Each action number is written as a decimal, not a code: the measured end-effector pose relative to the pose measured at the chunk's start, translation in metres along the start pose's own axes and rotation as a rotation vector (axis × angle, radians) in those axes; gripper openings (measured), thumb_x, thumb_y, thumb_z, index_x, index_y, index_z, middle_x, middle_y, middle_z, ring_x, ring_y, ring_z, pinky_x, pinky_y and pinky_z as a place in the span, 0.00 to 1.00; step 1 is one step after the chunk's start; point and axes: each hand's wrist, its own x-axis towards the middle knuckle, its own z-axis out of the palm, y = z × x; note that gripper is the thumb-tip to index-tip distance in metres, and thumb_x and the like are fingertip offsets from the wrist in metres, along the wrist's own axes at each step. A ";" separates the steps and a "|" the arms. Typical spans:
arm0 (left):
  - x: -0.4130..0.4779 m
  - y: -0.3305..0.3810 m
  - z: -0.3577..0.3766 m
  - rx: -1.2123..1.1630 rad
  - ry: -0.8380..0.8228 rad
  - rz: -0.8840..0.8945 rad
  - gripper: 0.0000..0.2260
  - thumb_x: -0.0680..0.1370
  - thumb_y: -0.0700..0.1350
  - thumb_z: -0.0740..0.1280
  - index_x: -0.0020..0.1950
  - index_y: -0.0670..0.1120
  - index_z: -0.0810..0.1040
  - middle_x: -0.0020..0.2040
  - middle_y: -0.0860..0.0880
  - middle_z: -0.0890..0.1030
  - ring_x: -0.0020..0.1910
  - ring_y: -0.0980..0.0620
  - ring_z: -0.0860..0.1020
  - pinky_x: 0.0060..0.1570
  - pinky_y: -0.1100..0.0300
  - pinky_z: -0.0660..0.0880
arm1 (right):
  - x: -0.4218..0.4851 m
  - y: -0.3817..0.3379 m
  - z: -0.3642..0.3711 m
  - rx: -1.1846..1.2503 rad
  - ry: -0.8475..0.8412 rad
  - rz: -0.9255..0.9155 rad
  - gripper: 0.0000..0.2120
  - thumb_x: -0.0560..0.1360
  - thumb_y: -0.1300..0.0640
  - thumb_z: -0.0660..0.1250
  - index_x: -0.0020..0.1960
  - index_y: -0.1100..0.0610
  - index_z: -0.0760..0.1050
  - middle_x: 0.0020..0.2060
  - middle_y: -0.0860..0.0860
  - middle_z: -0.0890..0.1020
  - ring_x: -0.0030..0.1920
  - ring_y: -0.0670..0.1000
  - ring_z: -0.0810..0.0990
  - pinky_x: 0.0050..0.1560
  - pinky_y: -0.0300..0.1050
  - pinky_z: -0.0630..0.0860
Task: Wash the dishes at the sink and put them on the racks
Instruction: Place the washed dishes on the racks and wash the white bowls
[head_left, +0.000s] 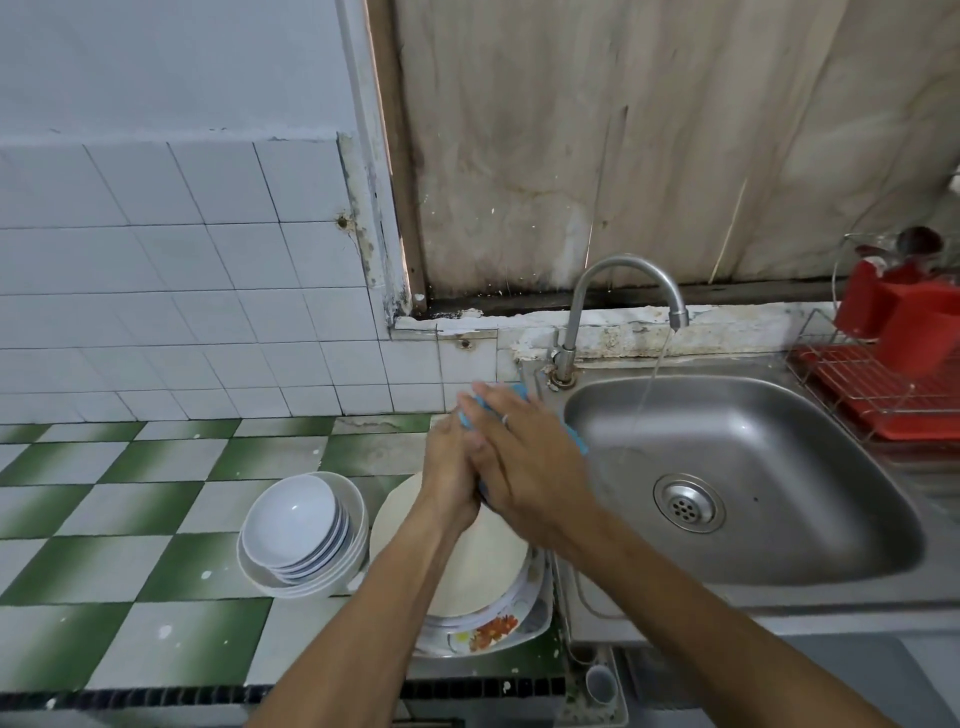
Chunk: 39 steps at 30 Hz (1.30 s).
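Head view, over counter and sink.

Hands: both are raised together above the counter, just left of the sink (769, 561), with a blue item (577, 440) between them. Only its edges show; sponge, cloth or small dish, cannot tell. Left hand (448, 470) is beneath it, fingers curled up round the far edge, gripping. Right hand (524, 457) lies on top, fingers straight and close together, pressed flat across the item; a ring shows on one finger. The right thumb overlaps the left hand.

Dishes: plate stack (470, 566) is on the counter directly below the hands, touching the sink's left rim. Top plate is plain cream; a lower one has an orange flower print. Bowl stack (298, 525), white and nested, stands just left of the plates, tilted slightly toward the camera.

Sink: steel basin, drain (688, 503) at centre. Tap (623, 280) at the back rim, spout turned right, with a thin stream of water (647, 395) running into the basin.

Rack: red dish rack (878, 387) with wire frame sits on the right of the sink, a red cutlery holder (898, 312) at its back.

Surroundings: green-and-white chequered counter (130, 519), white tiled wall (156, 291) behind it. A small cup (601, 683) sits low beneath the counter edge.
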 end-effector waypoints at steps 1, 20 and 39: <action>0.000 0.004 0.002 0.108 -0.011 0.014 0.13 0.85 0.41 0.58 0.51 0.41 0.82 0.46 0.43 0.86 0.45 0.48 0.84 0.47 0.56 0.81 | 0.008 0.002 -0.009 0.055 -0.052 0.090 0.23 0.85 0.46 0.49 0.74 0.52 0.73 0.72 0.53 0.75 0.72 0.52 0.71 0.71 0.54 0.68; -0.015 -0.080 0.123 0.582 -0.558 0.426 0.15 0.82 0.59 0.62 0.68 0.62 0.72 0.61 0.53 0.79 0.57 0.60 0.81 0.55 0.63 0.79 | -0.046 0.091 -0.108 1.227 0.500 1.294 0.18 0.76 0.45 0.72 0.52 0.61 0.82 0.45 0.60 0.87 0.45 0.60 0.87 0.52 0.60 0.83; -0.039 -0.169 0.359 0.501 -0.790 -0.418 0.27 0.78 0.70 0.59 0.65 0.53 0.79 0.62 0.45 0.82 0.61 0.45 0.80 0.64 0.44 0.75 | -0.220 0.253 -0.264 0.597 0.369 0.827 0.06 0.77 0.51 0.73 0.47 0.53 0.78 0.37 0.48 0.84 0.37 0.45 0.83 0.38 0.38 0.78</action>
